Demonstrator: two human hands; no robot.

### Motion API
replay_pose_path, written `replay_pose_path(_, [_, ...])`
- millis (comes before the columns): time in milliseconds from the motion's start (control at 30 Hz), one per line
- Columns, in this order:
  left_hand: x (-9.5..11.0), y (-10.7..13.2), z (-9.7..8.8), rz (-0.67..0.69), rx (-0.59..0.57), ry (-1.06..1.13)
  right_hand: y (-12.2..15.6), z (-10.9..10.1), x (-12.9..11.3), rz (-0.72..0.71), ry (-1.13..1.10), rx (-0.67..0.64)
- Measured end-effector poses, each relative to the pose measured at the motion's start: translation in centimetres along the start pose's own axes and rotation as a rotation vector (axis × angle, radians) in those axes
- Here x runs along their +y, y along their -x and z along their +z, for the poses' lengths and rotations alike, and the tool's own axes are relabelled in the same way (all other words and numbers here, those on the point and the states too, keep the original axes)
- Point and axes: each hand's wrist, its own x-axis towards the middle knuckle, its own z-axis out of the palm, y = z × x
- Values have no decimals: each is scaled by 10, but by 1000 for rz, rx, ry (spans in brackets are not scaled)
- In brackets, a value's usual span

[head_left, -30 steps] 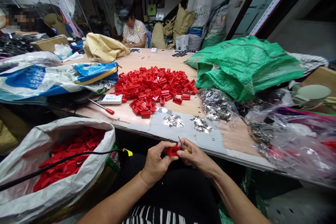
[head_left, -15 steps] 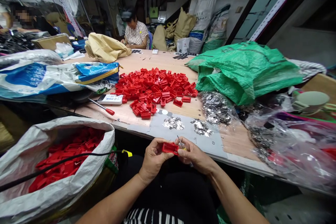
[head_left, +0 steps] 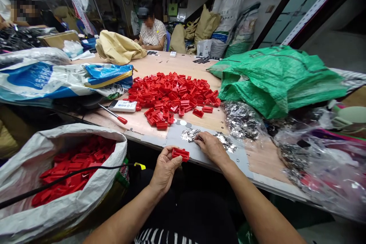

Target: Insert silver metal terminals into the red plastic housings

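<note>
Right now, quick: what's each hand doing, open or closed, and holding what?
Left hand: closed, holding a red plastic block.
Right hand: fingers down beside small metal pieces; cannot tell if gripping.

Through the head camera I see my own bare left hand and bare right hand, with my forearms uncovered. Below them I'm wearing a black-and-white striped top and black clothing across my lap.
</note>
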Motion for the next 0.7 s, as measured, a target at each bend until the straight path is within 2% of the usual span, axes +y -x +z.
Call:
replay_pose_path(233, [-1,-2,-3,-41,2,58,-2,-1,4,-38,48,-12])
replay_pose_path(700, [-5,-2,-2,-66,1,80,15,-1,17,-67,-11,12])
